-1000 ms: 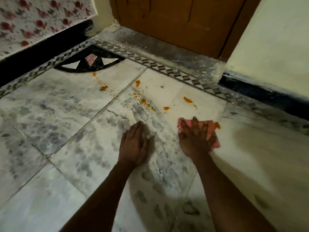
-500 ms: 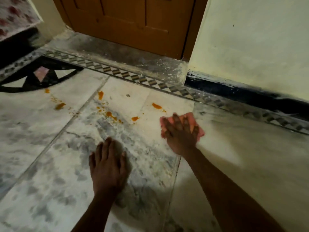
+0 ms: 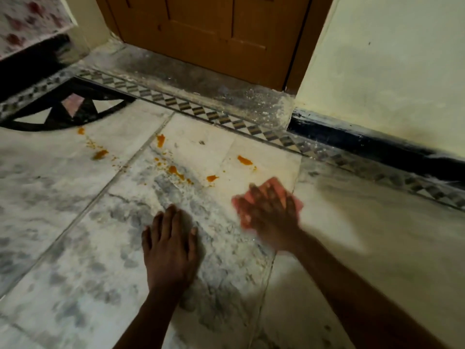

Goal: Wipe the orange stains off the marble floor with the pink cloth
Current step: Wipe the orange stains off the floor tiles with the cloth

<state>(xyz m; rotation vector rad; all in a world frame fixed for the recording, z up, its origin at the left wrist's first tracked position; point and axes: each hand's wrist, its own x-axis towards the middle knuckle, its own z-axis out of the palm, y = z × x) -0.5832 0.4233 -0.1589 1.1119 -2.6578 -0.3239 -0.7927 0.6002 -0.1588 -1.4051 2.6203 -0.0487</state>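
The pink cloth [image 3: 266, 195] lies flat on the marble floor [image 3: 75, 222], on the pale tile in front of the door sill, with the right hand [image 3: 270, 215] spread over it — fingers straight and fanned, pressing down rather than gripping. That hand is blurred, so the finer lie of the fingers cannot be told. Just beyond the cloth, toward the sill, sit the orange stains [image 3: 245, 160]: one streak near the cloth's far edge, a small blob to its left, then a scattered trail of spots running left across the tile joint toward the black inlay at the floor's left corner. The left hand [image 3: 169, 245] rests palm-down on the grey-veined tile beside the cloth, fingers flat and holding nothing. A patterned border strip [image 3: 226, 119] — dark and pale diamonds — runs along the floor's far edge below the wooden door [image 3: 214, 28].
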